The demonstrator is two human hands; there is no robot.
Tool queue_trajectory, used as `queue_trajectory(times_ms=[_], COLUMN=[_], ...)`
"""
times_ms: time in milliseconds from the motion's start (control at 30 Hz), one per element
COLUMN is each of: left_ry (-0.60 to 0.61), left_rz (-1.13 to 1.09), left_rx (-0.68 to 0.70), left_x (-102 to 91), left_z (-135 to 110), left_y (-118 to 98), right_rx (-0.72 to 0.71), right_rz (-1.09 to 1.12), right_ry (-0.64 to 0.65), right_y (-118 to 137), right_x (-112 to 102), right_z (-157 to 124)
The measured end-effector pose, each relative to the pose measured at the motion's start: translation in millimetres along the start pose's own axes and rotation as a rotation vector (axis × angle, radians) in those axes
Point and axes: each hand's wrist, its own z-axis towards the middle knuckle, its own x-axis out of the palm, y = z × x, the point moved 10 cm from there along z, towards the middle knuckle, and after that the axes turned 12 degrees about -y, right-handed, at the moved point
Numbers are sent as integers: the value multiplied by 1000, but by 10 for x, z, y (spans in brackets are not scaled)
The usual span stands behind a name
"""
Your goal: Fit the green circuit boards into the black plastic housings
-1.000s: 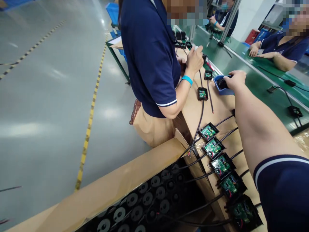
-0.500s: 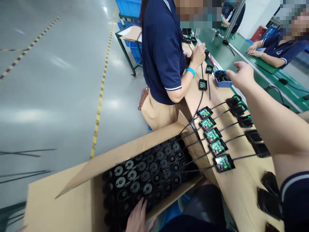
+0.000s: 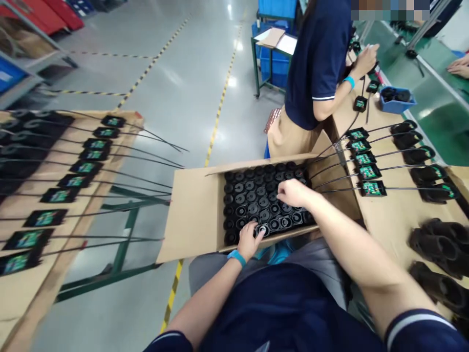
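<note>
A cardboard box (image 3: 196, 210) in front of me holds rows of round black plastic parts (image 3: 252, 196). My left hand (image 3: 249, 239) rests on the parts by the box's near edge, thumb spread from the fingers. Over the right half of the rows is my right hand (image 3: 295, 193), its fingers curled down and closed; whatever they hold, if anything, is hidden. To the right, black housings with green circuit boards (image 3: 372, 188) line the bench edge, and their black cables hang into the box.
A co-worker (image 3: 318, 63) stands at the bench (image 3: 395, 210) beyond the box. On it are a blue bin (image 3: 397, 105) of black parts and several black housings (image 3: 439, 242). At left, another table (image 3: 32, 298) carries more circuit-board housings (image 3: 60, 195), cables jutting toward the box.
My right hand has come from near the blue bin on the bench back to the box, and its fingers have closed. The left hand stays at the near edge. My view has swung left.
</note>
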Motion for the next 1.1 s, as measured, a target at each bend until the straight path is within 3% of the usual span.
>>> queue_trajectory(times_ms=[100, 200, 267, 333, 433, 600, 933, 1100], left_ry=[-117, -166, -157, -115, -17, 100, 194, 175], left_rz=[44, 84, 114, 146, 212, 361, 425, 390], left_rx=[-83, -119, -120, -102, -75, -96, -99, -140], left_x=[-360, -660, -699, -569, -183, 264, 503, 591], left_z=[140, 332, 484, 643, 836, 924, 970, 995], left_y=[369, 645, 687, 597, 353, 201, 413, 481], right_rx=[117, 257, 300, 291, 229, 176, 124, 87], right_rz=[-73, -171, -215, -238, -250, -258, -259, -222], right_ry=[40, -13, -48, -66, -58, -4, 87, 104], right_y=[-163, -571, -755, -806, -718, -614, -741, -758], right_x=[684, 1022, 1167, 1315, 1559, 1868, 2136, 2140], right_z=[-214, -404, -422, -325, -58, 294, 560, 599])
